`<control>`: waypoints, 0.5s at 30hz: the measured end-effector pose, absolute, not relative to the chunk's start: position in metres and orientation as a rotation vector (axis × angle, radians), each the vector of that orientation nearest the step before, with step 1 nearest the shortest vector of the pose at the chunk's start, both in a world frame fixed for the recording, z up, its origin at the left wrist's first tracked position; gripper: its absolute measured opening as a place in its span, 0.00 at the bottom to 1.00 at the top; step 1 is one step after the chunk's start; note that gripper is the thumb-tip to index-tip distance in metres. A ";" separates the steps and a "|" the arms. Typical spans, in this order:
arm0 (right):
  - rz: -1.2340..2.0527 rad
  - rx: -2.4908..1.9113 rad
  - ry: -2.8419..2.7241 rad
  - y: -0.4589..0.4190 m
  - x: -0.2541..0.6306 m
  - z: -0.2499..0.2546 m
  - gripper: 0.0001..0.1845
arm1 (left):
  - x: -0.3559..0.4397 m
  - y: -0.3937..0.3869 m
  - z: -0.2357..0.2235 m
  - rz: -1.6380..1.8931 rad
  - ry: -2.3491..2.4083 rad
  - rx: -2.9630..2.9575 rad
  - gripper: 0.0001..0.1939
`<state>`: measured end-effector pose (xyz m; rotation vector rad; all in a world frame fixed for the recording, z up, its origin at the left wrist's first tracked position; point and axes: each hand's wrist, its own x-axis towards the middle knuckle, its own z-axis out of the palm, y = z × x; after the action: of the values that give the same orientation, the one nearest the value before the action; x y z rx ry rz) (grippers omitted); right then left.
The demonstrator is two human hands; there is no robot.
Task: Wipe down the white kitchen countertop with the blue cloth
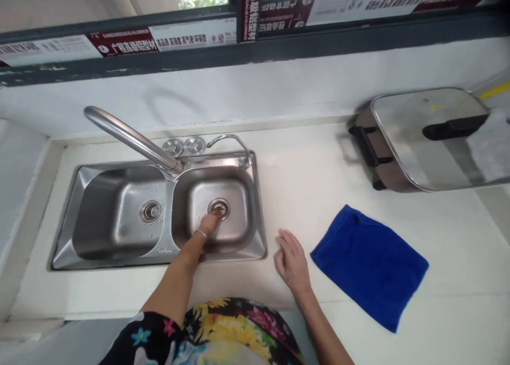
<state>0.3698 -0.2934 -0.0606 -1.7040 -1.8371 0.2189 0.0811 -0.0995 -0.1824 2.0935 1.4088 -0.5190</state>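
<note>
Across white counter (303, 158), reaches left hand (209, 223) to right-basin drain (220, 204), with grasp unclear; holds right hand (292, 261) loose, empty, left of blue cloth (368, 266).

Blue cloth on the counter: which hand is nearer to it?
Right. The right hand is beside the blue cloth, apart from it; the left hand is farther away, at a sink drain.

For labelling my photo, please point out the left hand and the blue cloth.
Left hand (210, 223), head view: back of the hand.
Blue cloth (370, 266), head view: middle of its upper surface.
</note>
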 end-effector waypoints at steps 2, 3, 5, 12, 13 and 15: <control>0.227 -1.700 -1.828 -0.293 0.370 -0.061 0.29 | 0.084 -0.100 -0.183 -0.543 1.436 2.100 0.19; 0.232 -1.697 -1.821 -0.293 0.370 -0.061 0.29 | 0.085 -0.100 -0.183 -0.557 1.446 2.103 0.19; 0.245 -1.696 -1.808 -0.292 0.370 -0.062 0.29 | 0.087 -0.099 -0.183 -0.588 1.456 2.110 0.18; 0.236 -1.706 -1.798 -0.290 0.370 -0.062 0.29 | 0.097 -0.094 -0.180 -0.682 1.414 2.167 0.21; 0.229 -1.704 -1.801 -0.290 0.370 -0.062 0.29 | 0.099 -0.093 -0.180 -0.695 1.410 2.174 0.21; 0.215 -1.705 -1.810 -0.289 0.370 -0.062 0.29 | 0.104 -0.091 -0.179 -0.716 1.399 2.187 0.23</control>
<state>0.3703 -0.2895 -0.0619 -1.7052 -1.8102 0.2150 0.1038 -0.0907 -0.1789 2.1871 1.3988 -0.7156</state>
